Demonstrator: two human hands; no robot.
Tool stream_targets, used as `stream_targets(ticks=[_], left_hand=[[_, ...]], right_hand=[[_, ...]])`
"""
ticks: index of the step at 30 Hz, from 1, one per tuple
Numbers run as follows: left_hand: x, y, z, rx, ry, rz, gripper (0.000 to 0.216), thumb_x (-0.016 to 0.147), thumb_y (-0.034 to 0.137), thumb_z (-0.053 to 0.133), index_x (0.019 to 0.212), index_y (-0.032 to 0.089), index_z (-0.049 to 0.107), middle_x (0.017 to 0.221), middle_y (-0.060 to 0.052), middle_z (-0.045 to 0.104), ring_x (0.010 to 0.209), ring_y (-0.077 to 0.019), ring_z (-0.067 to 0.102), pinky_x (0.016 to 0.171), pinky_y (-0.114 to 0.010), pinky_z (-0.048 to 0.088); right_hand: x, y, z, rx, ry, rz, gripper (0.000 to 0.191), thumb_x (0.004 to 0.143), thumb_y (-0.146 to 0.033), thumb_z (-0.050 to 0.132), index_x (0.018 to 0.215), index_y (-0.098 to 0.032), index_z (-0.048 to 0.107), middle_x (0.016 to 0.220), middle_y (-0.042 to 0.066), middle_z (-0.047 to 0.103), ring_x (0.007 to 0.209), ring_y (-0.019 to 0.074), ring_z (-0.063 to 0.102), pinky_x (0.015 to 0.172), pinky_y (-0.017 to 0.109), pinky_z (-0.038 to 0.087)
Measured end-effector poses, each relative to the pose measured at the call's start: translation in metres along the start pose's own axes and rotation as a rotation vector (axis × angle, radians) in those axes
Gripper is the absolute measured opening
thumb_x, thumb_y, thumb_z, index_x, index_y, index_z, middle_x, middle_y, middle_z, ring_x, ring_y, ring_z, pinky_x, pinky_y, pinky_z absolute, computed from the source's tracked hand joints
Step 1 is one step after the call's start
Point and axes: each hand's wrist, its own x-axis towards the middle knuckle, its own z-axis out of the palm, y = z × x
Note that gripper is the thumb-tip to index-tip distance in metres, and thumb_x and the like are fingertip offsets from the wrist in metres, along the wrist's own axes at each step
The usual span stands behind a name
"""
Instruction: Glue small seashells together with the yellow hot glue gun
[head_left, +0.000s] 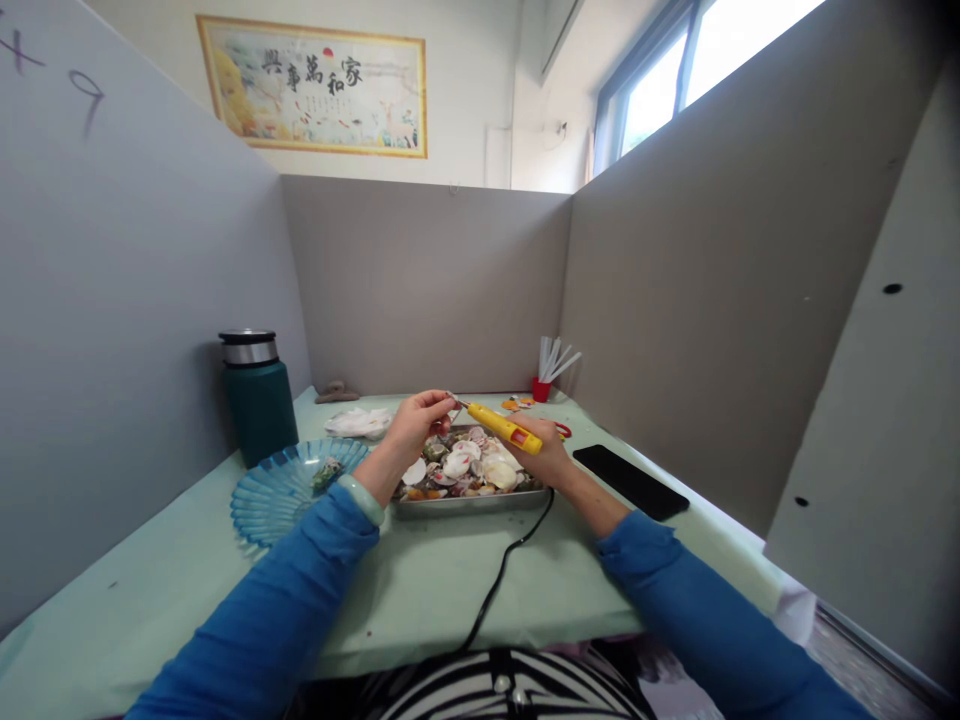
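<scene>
My right hand is wrapped round a yellow hot glue gun, its metal tip pointing left. Close to that tip, my left hand is closed in a pinch on something small that I cannot make out. Both hands are above a metal tray heaped with seashells of mixed colours. A black cord runs from near my right hand down over the table's front edge. Left of my left wrist lies a blue fluted plate bearing a small cluster of shells.
A green bottle stands behind the plate, near white crumpled plastic. Behind the tray, a red cup holds several white sticks. On the right lie a black phone and a red-handled tool. Grey partitions enclose the table.
</scene>
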Motion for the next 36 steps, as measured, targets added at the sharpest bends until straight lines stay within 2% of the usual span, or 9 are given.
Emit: stream_targets(ticks=[3, 8, 12, 18, 27, 36], left_hand=[[0.0005, -0.0017, 0.0001, -0.031, -0.008, -0.011, 0.028, 0.057, 0.029, 0.077, 0.073, 0.013, 0.060, 0.070, -0.002, 0.062, 0.045, -0.0052, 0.046, 0.044, -0.021, 0.036], [0.0001, -0.0012, 0.0023, -0.062, 0.005, -0.024, 0.028, 0.057, 0.027, 0.077, 0.072, 0.013, 0.058, 0.062, 0.000, 0.059, 0.044, -0.0053, 0.046, 0.044, -0.020, 0.035], [-0.0002, 0.0007, 0.0031, -0.049, 0.022, -0.010, 0.028, 0.057, 0.027, 0.076, 0.073, 0.013, 0.058, 0.066, -0.002, 0.062, 0.043, -0.0048, 0.045, 0.043, -0.020, 0.034], [0.0007, 0.0002, 0.0009, -0.038, 0.032, 0.019, 0.033, 0.055, 0.027, 0.077, 0.080, 0.013, 0.060, 0.065, 0.000, 0.061, 0.043, -0.0049, 0.045, 0.042, -0.021, 0.036], [0.0041, -0.0047, -0.0011, 0.066, 0.047, 0.109, 0.031, 0.060, 0.030, 0.074, 0.082, 0.012, 0.063, 0.062, 0.002, 0.059, 0.041, -0.0050, 0.044, 0.041, -0.021, 0.034], [0.0036, -0.0023, 0.0008, 0.183, 0.105, 0.167, 0.027, 0.060, 0.030, 0.073, 0.079, 0.012, 0.066, 0.050, 0.003, 0.055, 0.041, -0.0063, 0.043, 0.042, -0.021, 0.033]], right_hand=[[-0.0003, -0.0005, 0.0007, 0.012, -0.002, 0.018, 0.016, 0.084, -0.033, 0.056, 0.086, -0.019, 0.063, 0.075, 0.004, 0.066, 0.065, 0.0151, 0.059, 0.061, 0.026, 0.045], [-0.0005, -0.0019, 0.0015, 0.018, -0.006, 0.023, 0.013, 0.083, -0.030, 0.056, 0.086, -0.019, 0.063, 0.076, 0.003, 0.066, 0.064, 0.0147, 0.059, 0.061, 0.025, 0.045], [-0.0010, -0.0006, 0.0017, 0.014, -0.002, 0.026, 0.013, 0.083, -0.030, 0.056, 0.087, -0.019, 0.063, 0.076, 0.004, 0.066, 0.065, 0.0149, 0.060, 0.062, 0.026, 0.045], [-0.0004, -0.0020, 0.0008, 0.008, -0.012, 0.014, 0.013, 0.083, -0.029, 0.057, 0.086, -0.018, 0.064, 0.075, 0.004, 0.065, 0.064, 0.0141, 0.059, 0.061, 0.025, 0.044], [0.0002, -0.0052, 0.0003, 0.043, -0.049, 0.057, 0.018, 0.085, -0.034, 0.055, 0.086, -0.019, 0.064, 0.074, 0.004, 0.064, 0.063, 0.0138, 0.056, 0.061, 0.024, 0.043], [0.0015, -0.0079, 0.0003, 0.047, -0.046, 0.090, 0.014, 0.083, -0.031, 0.057, 0.082, -0.018, 0.062, 0.072, 0.002, 0.063, 0.060, 0.0123, 0.054, 0.059, 0.024, 0.041]])
